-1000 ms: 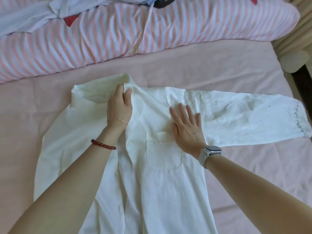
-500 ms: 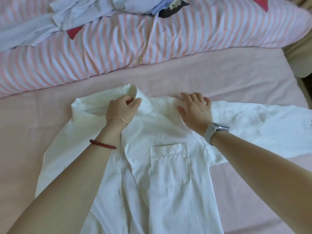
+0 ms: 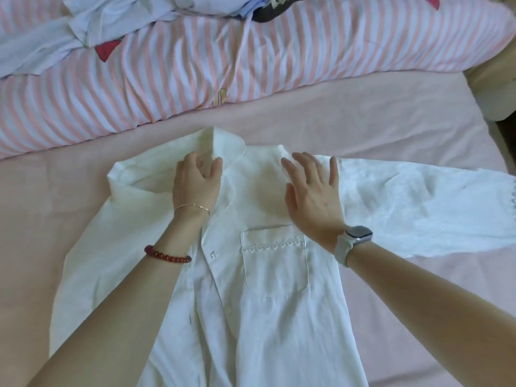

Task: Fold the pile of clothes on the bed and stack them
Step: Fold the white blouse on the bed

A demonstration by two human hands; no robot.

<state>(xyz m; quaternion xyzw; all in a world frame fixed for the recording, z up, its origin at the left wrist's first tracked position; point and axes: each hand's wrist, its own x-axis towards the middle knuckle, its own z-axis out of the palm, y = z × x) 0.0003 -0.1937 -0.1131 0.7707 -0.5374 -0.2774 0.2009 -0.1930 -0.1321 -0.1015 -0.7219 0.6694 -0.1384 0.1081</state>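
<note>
A white button-up shirt (image 3: 268,303) lies front side up on the pink bed sheet (image 3: 363,129), with a chest pocket and one sleeve spread out to the right. My left hand (image 3: 195,182) rests on the collar at the left, fingers curled against the raised collar fold. My right hand (image 3: 312,194) lies flat with fingers spread on the shirt's right shoulder, just above the pocket. A pile of pale blue clothes (image 3: 92,26) lies at the top left on the striped duvet.
A rolled pink-and-white striped duvet (image 3: 279,57) runs across the far side of the bed. The bed's right edge and a cream object (image 3: 499,88) show at the far right. Bare pink sheet surrounds the shirt.
My right hand has moved up from beside the pocket to the shoulder and has flattened out again. My left hand stays at the collar, which now stands more upright.
</note>
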